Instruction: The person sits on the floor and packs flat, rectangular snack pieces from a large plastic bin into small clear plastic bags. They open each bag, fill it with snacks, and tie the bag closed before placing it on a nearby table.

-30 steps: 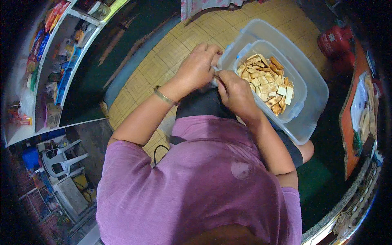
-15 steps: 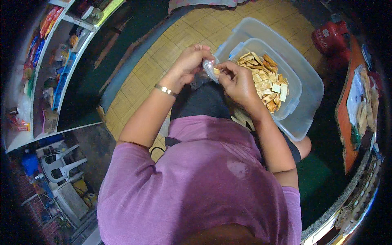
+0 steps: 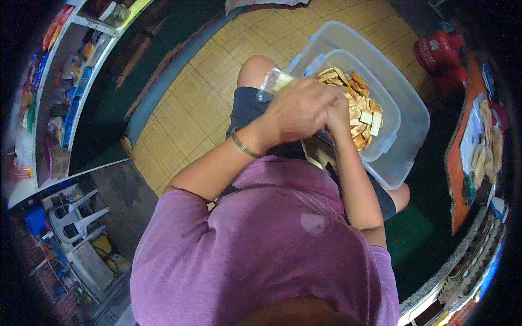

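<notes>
My left hand [image 3: 293,108], with a bracelet at its wrist, is closed on a small clear plastic bag [image 3: 274,82]. The bag sticks out to the left past the knuckles, with a pale yellowish piece inside. Pressed against its fingers, my right hand [image 3: 338,113] is closed too, its fingertips hidden behind the left hand. What the right fingers grip cannot be made out. Both hands are over my lap, by the near left side of a clear plastic tub [image 3: 392,117]. Many flat, golden-brown rectangular pieces [image 3: 356,111] are heaped in that tub.
The tub sits within a larger translucent bin [image 3: 416,127]. Yellow patterned flooring [image 3: 206,70] stretches ahead and left. A red gas cylinder [image 3: 440,51] stands at far right, near an orange-edged board [image 3: 457,179]. Shelves of packets [image 3: 81,103] line the left; a white plastic chair [image 3: 76,220] is behind.
My left hand has swung over to the right, across the right hand. The bag, formerly between both hands, now juts out left of the left hand. My left knee has come into view.
</notes>
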A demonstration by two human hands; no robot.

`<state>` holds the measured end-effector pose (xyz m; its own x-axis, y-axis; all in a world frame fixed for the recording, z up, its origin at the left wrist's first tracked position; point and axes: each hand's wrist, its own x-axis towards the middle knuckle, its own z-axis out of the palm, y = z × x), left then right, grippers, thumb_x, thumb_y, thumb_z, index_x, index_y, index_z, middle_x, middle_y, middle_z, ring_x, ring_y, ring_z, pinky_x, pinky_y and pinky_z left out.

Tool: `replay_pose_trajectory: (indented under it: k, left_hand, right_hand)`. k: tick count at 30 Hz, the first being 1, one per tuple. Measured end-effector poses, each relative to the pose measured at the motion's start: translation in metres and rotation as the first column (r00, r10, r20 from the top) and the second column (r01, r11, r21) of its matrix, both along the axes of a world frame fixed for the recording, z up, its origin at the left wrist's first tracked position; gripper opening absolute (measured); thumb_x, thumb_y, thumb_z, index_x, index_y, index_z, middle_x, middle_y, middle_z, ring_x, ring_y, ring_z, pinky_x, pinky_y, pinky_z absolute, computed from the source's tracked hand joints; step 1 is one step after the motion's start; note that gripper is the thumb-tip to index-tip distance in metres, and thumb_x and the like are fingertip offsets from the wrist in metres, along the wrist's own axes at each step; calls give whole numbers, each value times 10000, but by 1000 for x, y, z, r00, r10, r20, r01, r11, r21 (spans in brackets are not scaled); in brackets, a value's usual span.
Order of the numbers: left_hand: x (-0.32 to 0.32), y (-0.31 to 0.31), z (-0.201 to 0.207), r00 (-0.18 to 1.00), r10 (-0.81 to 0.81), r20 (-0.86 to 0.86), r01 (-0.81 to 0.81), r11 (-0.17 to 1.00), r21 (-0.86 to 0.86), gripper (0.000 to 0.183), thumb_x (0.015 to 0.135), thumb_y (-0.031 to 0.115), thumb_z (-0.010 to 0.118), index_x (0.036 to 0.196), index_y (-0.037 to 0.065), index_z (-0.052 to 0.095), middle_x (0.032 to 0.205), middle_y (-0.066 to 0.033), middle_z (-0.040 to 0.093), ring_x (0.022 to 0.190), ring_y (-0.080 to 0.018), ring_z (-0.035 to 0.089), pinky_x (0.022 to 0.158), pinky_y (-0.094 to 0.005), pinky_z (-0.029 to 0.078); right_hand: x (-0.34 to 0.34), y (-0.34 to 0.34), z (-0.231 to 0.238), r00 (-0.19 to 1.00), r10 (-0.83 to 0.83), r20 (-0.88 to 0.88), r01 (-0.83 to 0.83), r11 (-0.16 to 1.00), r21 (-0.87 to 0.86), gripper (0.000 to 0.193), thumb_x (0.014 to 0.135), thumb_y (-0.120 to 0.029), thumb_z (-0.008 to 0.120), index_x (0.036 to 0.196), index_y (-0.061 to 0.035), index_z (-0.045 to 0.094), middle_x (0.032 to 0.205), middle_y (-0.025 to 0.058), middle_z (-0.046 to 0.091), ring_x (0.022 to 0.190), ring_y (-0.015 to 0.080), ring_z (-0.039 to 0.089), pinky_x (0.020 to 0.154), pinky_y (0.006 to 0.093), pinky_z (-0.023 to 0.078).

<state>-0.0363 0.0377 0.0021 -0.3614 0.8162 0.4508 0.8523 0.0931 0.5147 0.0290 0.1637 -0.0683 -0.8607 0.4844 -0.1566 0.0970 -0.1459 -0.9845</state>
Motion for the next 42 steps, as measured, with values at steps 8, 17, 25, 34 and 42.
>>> replay_pose_trajectory:
  k: [8, 17, 25, 34, 42]
  left_hand:
    - [8, -1, -36, 781, 171, 600, -469, 796, 383, 383, 913, 149, 629, 1256, 32, 506, 1152, -106, 607, 1113, -241, 557, 1011, -357, 411]
    - [-1, 6, -47, 172, -225, 959, -480, 831, 281, 491, 912, 219, 694, 1297, 7, 476, 1094, -66, 638, 1021, -139, 596, 913, -297, 477]
    - [-30, -7, -47, -220, -339, 915, -349, 903, 251, 436, 1005, 350, 523, 1236, -18, 557, 1203, -108, 617, 1033, -178, 622, 859, -324, 528]
    - [-33, -6, -57, -120, -258, 959, -240, 945, 224, 427, 1011, 340, 501, 1226, -23, 571, 1197, -113, 631, 1072, -210, 629, 893, -372, 541]
    - [-56, -8, -40, -203, -272, 941, -159, 957, 242, 408, 993, 348, 540, 1161, -14, 623, 1086, -80, 670, 967, -162, 650, 837, -302, 537]
  right_hand:
    - [29, 41, 6, 984, -159, -75, 98, 851, -515, 263, 901, 40, 545, 1156, -9, 583, 1081, 115, 663, 916, 203, 674, 744, 317, 573]
    - [31, 14, 24, 956, -229, -185, 117, 873, -474, 275, 873, 21, 620, 1129, -27, 532, 1069, 105, 660, 975, 207, 656, 841, 333, 551]
    - [36, 14, 32, 999, -40, -18, 27, 886, -462, 254, 867, -44, 686, 1095, -21, 577, 1032, 58, 654, 898, 130, 631, 801, 276, 533]
    - [38, 15, 27, 997, -48, -59, 10, 853, -522, 272, 875, -78, 696, 1116, -34, 577, 1009, 37, 653, 865, 111, 629, 777, 265, 529]
    - [39, 12, 30, 999, -38, 36, 46, 967, -251, 269, 859, -42, 704, 1107, -41, 598, 990, 41, 670, 844, 100, 626, 734, 254, 533]
